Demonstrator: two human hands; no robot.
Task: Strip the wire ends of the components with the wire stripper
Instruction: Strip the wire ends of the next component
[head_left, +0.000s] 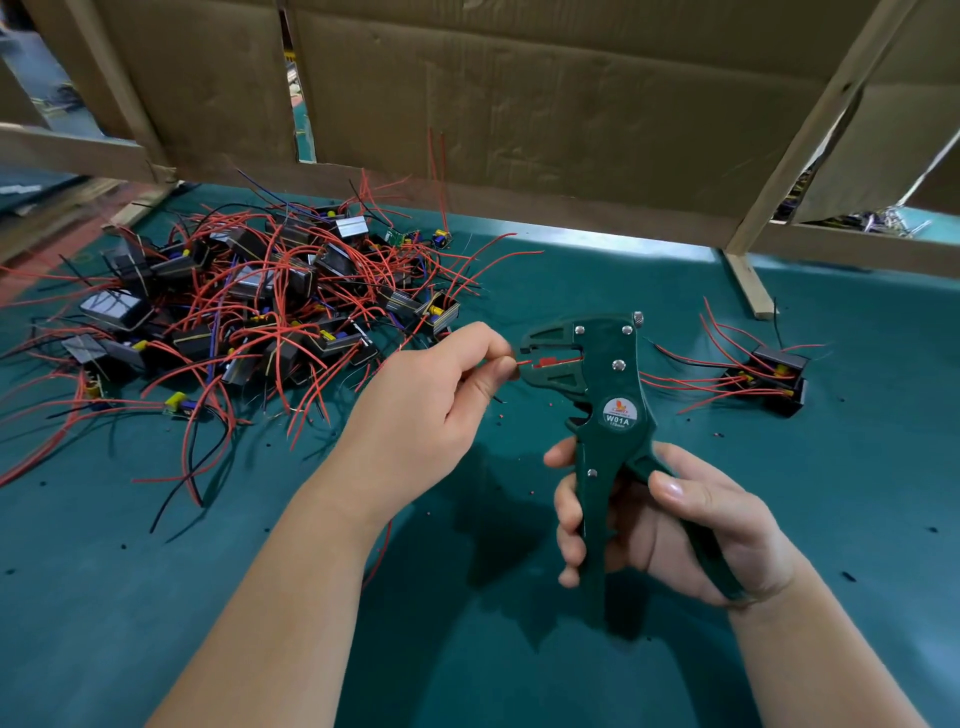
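Green wire stripper (608, 395), centre, its handles gripped by the right hand (675, 525); the left hand (431, 395) pinches a red wire (521, 362) entering its head. Component pile (249, 312) far left; cardboard wall (519, 104) bounds the table (519, 665).

The left forearm comes in from 7 o'clock, and the left grip (441, 395) pinches a red wire (521, 362) between thumb and forefinger, pointing to 3 o'clock. The right forearm enters from 5 o'clock. The right grip (675, 519) curls round the wire stripper (615, 384) handles.
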